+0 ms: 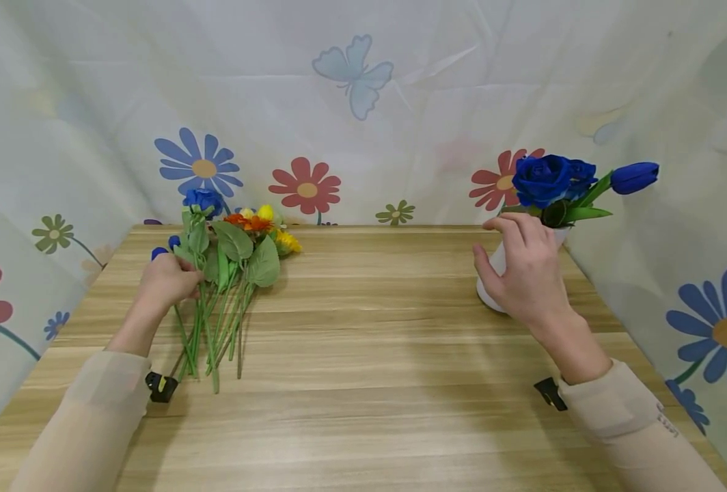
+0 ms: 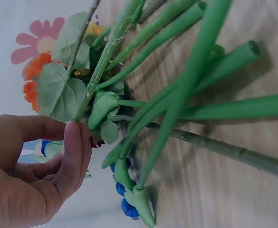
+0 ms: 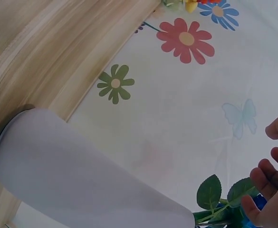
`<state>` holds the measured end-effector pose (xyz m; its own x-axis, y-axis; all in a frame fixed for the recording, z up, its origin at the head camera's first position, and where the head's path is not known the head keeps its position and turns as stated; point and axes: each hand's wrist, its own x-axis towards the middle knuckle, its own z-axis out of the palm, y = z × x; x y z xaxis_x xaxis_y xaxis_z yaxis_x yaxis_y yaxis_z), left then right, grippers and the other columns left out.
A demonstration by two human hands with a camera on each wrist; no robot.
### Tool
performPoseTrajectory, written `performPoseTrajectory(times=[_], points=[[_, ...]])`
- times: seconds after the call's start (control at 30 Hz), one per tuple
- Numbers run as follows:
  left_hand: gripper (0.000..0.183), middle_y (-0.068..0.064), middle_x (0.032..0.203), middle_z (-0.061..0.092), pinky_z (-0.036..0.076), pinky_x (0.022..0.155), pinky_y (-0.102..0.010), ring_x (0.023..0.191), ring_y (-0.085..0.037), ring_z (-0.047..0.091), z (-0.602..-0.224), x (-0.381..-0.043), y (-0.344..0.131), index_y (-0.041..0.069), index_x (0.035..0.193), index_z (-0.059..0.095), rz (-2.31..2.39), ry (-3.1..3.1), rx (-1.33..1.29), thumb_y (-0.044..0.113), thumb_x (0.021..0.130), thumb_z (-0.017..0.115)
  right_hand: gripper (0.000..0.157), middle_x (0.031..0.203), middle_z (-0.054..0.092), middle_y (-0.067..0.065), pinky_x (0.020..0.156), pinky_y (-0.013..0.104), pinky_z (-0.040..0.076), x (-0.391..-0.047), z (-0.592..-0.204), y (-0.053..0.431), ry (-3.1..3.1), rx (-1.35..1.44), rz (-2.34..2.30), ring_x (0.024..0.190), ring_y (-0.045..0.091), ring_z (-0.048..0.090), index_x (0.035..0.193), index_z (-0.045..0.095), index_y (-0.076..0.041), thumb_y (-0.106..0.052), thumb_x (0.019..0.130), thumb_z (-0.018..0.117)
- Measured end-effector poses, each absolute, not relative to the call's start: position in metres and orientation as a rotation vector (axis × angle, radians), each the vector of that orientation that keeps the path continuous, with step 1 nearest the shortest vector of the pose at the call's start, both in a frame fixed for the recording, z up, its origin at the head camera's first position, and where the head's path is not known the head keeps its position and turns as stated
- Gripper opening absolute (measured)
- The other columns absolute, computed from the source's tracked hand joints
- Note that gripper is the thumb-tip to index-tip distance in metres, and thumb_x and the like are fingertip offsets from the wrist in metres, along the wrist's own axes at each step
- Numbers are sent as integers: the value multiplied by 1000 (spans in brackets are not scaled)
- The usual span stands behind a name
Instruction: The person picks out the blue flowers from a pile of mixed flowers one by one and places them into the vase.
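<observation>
On the left, my left hand (image 1: 169,279) pinches a green stem (image 2: 103,66) between thumb and fingertips. That stem appears to run up to a blue rose (image 1: 203,199); leaves partly hide the join. Around it lie other artificial flowers with orange blooms (image 1: 249,223), yellow blooms (image 1: 286,242) and several green stems (image 2: 191,90). My right hand (image 1: 526,270), fingers loosely bent and apart, is beside a white vase (image 3: 81,166). Blue roses (image 1: 542,180) and a blue tulip (image 1: 635,178) stand in the vase, whose middle is partly hidden by that hand in the head view.
The wooden table (image 1: 363,328) ends at a back edge against a white curtain (image 1: 400,123) printed with flowers and a butterfly. Side curtains flank the table. Each wrist carries a small black camera mount (image 1: 162,387).
</observation>
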<state>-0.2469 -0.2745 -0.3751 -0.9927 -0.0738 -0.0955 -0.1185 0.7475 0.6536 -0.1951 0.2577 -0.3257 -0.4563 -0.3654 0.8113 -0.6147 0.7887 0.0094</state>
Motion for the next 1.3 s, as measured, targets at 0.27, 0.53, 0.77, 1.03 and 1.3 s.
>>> performPoseTrajectory(times=[0.27,0.53,0.77,1.03,1.3], points=[[44,-18,91,72,53,87,-58,88,-38,72,-368,-244,-268,-17,128,55,1076,2890,-134,18,102,54,35,112,61,26,91,64,36,-196,-328,254,-2077,734,379,107,46,55,115,61,8,-6,86,76],[40,-25,103,71,55,83,-54,88,-38,72,-362,-239,-260,-16,126,55,1092,2920,-113,16,102,55,36,113,60,27,94,64,36,-196,-332,252,-2127,739,355,108,46,54,116,59,8,-6,88,75],[37,-29,110,69,57,76,-46,82,-31,74,-358,-236,-252,-13,124,57,1120,2946,-107,16,101,57,39,115,60,26,94,60,42,-196,-335,250,-2181,750,358,109,45,55,118,58,8,-7,88,77],[34,-28,110,70,58,72,-43,79,-29,74,-354,-234,-242,-10,123,59,1123,2970,-63,16,102,57,40,113,61,24,88,58,47,-197,-339,247,-2208,786,345,105,43,57,117,60,8,-9,87,80],[32,-26,109,69,57,65,-36,72,-20,72,-350,-231,-230,-9,124,60,1160,2939,-10,15,102,58,39,112,61,22,92,55,48,-199,-347,243,-2258,828,378,105,41,59,117,61,6,-8,87,81]])
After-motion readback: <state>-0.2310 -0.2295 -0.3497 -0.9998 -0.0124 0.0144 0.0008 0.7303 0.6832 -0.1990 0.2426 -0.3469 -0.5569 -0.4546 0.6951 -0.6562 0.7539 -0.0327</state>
